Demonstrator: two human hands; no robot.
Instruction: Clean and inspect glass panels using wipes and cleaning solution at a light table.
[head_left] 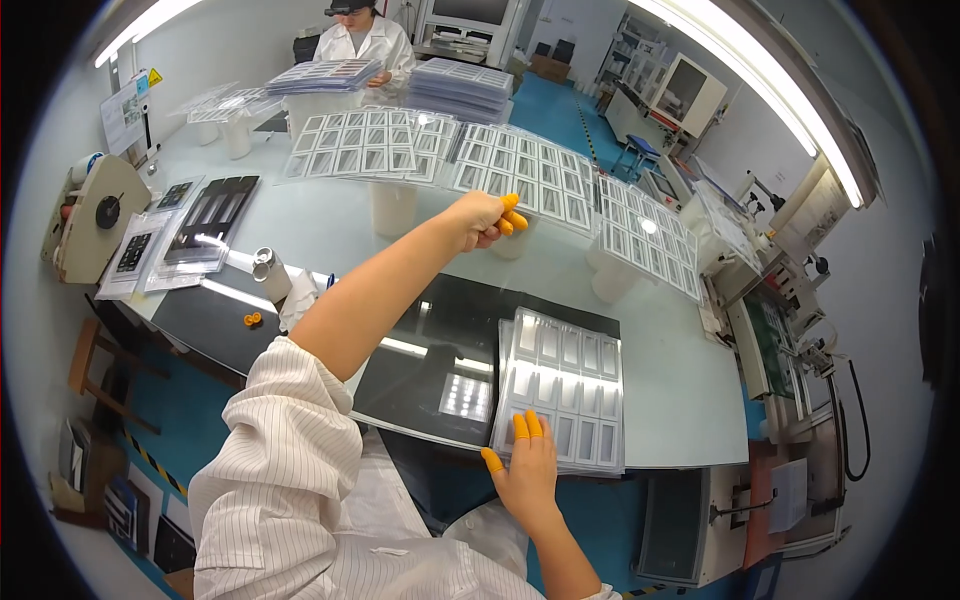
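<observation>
A stack of clear compartment trays (565, 385) is seen lying on a black mat (430, 350), at the near table edge (690, 440), directly under the right hand (525, 470). That hand is laid flat and open on the stack's near edge, fingers spread. The left hand (485, 220) is stretched far forward, its orange-capped fingers (512, 215) pinched narrowly on the edge of a clear tray sheet (520, 165). Bare tabletop is left between the two hands.
</observation>
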